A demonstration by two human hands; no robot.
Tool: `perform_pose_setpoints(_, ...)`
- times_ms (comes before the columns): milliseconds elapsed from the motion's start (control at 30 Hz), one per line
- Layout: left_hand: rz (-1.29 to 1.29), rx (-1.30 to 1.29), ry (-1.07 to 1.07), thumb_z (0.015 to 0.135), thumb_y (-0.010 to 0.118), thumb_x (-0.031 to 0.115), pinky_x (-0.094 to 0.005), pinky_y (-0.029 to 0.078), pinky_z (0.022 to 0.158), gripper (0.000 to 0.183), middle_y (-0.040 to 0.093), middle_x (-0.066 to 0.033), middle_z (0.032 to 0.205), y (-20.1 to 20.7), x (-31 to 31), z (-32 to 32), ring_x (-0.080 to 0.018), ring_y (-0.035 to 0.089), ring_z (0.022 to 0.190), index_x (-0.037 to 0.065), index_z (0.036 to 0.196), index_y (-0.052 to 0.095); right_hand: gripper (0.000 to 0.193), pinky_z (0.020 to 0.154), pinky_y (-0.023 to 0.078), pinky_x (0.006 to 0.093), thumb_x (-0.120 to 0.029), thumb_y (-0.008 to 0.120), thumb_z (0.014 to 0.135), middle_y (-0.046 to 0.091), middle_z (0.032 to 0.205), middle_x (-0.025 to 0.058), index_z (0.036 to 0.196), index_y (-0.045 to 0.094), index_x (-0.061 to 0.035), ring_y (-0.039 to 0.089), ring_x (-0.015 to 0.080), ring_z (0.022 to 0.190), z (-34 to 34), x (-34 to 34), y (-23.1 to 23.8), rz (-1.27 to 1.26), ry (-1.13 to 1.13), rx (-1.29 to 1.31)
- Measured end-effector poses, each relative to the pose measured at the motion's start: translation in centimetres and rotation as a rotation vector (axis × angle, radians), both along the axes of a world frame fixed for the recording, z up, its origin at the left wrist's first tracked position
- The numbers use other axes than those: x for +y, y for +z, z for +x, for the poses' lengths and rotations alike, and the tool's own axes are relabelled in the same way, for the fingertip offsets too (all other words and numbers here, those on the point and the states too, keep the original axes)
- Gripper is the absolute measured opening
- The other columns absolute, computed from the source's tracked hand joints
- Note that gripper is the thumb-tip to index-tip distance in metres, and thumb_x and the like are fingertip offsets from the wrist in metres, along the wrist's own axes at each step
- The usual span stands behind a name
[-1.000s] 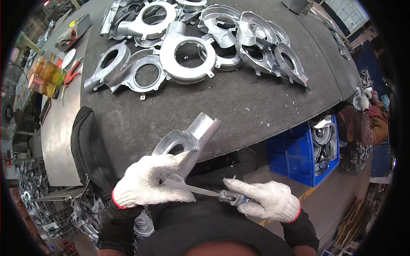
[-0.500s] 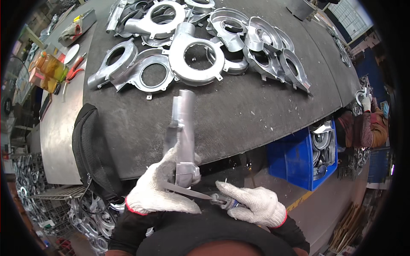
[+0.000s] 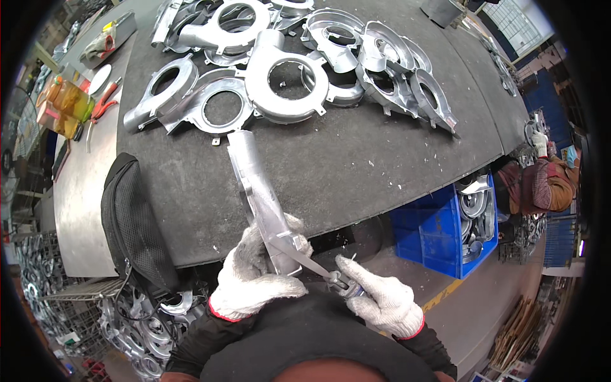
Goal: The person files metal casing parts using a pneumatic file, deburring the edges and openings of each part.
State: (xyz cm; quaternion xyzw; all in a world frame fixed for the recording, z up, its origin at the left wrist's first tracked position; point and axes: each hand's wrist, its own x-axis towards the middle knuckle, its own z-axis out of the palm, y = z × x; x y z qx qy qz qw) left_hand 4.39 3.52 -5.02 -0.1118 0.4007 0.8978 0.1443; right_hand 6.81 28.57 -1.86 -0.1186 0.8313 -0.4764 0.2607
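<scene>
Your left hand [image 3: 248, 280] grips metal housing [image 3: 259, 194]; your right hand [image 3: 388, 298] clasps tool [image 3: 347, 286], thin blade [image 3: 311, 262] at housing's near end.

The silvery housing [image 3: 259, 191] tilts, a slim blade [image 3: 310, 262] at its near end.

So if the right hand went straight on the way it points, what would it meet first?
Probably the silvery metal part in the left hand; the bladed tool overlaps it here, but depth is unclear.
</scene>
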Motion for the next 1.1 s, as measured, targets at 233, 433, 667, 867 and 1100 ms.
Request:
perform_pose_setpoints(233,0.012,0.051,0.004,0.057,0.098,0.002,-0.0496,0.058,0.095,0.098,0.062,-0.0179,0.127,-0.2,0.1,0.0,-0.0295,0.068,0.107,-0.006,0.139,0.045,0.072,0.069,0.058,0.0387,-0.035,0.073,0.091,0.072,0.092,0.0093,0.157,0.043,-0.0274,0.073,0.0303,0.078,-0.4,0.4,1.6,0.242,0.063,0.124)
perform_pose_setpoints(433,-0.068,0.069,-0.095,0.064,0.096,0.005,-0.0381,0.056,0.086,0.070,0.065,-0.0136,0.103,1.0,-1.7,-0.3,-0.0213,0.065,0.101,-0.002,0.117,0.050,0.075,0.062,0.056,0.0371,-0.039,0.076,0.088,0.071,0.084,0.0082,0.155,0.046,-0.0252,0.071,0.0276,0.069,-2.1,0.1,5.0,0.546,0.313,0.159)
perform_pose_setpoints(667,-0.304,0.018,-0.404,0.075,0.091,0.010,-0.0283,0.052,0.085,0.079,0.067,-0.0075,0.112,3.9,-6.1,0.4,-0.0149,0.064,0.096,-0.002,0.142,0.051,0.075,0.086,0.058,0.0353,-0.020,0.079,0.081,0.072,0.116,0.0241,0.147,0.052,0.0020,0.076,0.0346,0.098,-0.9,1.6,4.8,0.156,0.019,0.279)
perform_pose_setpoints(867,-0.197,-0.023,-0.389,0.087,0.079,0.001,-0.0313,0.057,0.086,0.038,0.071,-0.0125,0.107,3.5,-6.7,1.0,-0.0180,0.068,0.095,-0.004,0.122,0.065,0.069,0.074,0.059,0.0373,-0.031,0.072,0.091,0.072,0.098,0.0145,0.152,0.047,-0.0132,0.074,0.0325,0.083,-2.1,0.2,5.3,0.260,0.227,0.172)
perform_pose_setpoints(1100,-0.528,0.018,-0.348,0.085,0.083,0.001,-0.0363,0.058,0.091,0.048,0.072,-0.0168,0.111,1.7,-7.1,3.0,-0.0239,0.070,0.105,-0.003,0.127,0.062,0.066,0.060,0.057,0.0392,-0.043,0.067,0.095,0.070,0.083,0.0111,0.155,0.044,-0.0267,0.071,0.0312,0.068,-4.3,-1.0,8.5,0.500,0.445,0.084)
